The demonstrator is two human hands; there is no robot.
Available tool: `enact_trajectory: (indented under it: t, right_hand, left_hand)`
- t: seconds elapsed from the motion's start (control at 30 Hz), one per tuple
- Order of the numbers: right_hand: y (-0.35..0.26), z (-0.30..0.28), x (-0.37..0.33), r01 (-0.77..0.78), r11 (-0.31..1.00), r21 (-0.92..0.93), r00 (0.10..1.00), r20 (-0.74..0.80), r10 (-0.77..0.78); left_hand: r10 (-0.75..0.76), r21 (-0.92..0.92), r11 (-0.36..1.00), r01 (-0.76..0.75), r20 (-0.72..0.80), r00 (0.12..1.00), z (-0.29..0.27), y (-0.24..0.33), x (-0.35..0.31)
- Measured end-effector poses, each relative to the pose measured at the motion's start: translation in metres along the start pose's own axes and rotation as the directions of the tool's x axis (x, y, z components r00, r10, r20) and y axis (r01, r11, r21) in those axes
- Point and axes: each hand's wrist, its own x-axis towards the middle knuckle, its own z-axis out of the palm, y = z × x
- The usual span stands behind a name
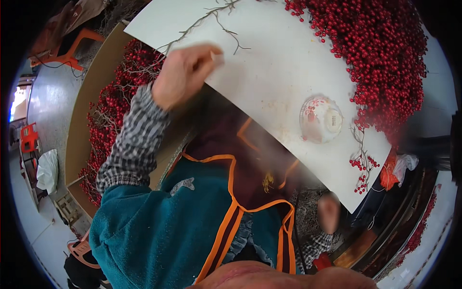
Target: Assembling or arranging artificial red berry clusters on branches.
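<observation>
My left hand (185, 77) is above the near left edge of a white tabletop (284, 53). Its fingers are curled closed, with a small pale bit at the fingertips that is too blurred to name. Just beyond it, a bare brown twig (216, 17) lies on the tabletop. Down past the table's near right corner is my right hand (329, 212), smeared by motion, its fingers unclear. On the tabletop sits a whitish bowl (321, 119) with a red pattern. A large heap of red berry sprays (380, 58) covers the table's right side.
At my left stands a cardboard box (79, 115) filled with red berry branches (108, 115). One small berry sprig (363, 166) lies near the right corner. Orange and clear plastic bags (390, 173) hang beside that corner. An orange stool (72, 50) stands at far left.
</observation>
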Motion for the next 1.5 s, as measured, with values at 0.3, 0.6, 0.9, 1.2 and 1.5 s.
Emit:
enact_trajectory:
  t: [0.3, 0.6, 0.9, 1.2, 1.5]
  right_hand:
    - [-0.091, 0.050, -0.014, 0.265, 0.964, 0.026, 0.963, -0.052, -0.264]
    - [-0.216, 0.129, 0.058, 0.616, 0.770, -0.169, 0.786, 0.197, -0.586]
    - [-0.280, 0.237, 0.144, 0.769, 0.547, -0.330, 0.619, 0.171, -0.767]
    - [-0.274, 0.202, 0.106, 0.763, 0.620, -0.181, 0.639, 0.353, -0.684]
    - [-0.252, 0.252, 0.089, 0.619, 0.785, 0.029, 0.721, 0.376, -0.582]
  left_hand:
    - [0.038, 0.646, 0.754, 0.122, -0.228, 0.973, 0.014, -0.106, 0.062]
    - [0.119, 0.125, 0.989, -0.074, -0.410, 0.904, 0.022, -0.043, 0.038]
    - [0.114, -0.059, 0.989, -0.136, -0.279, 0.953, 0.021, -0.004, 0.024]
    - [0.175, 0.325, 0.946, 0.005, -0.521, 0.836, 0.019, -0.098, 0.042]
    - [0.080, -0.147, 0.972, -0.183, -0.523, 0.848, 0.004, -0.061, 0.043]
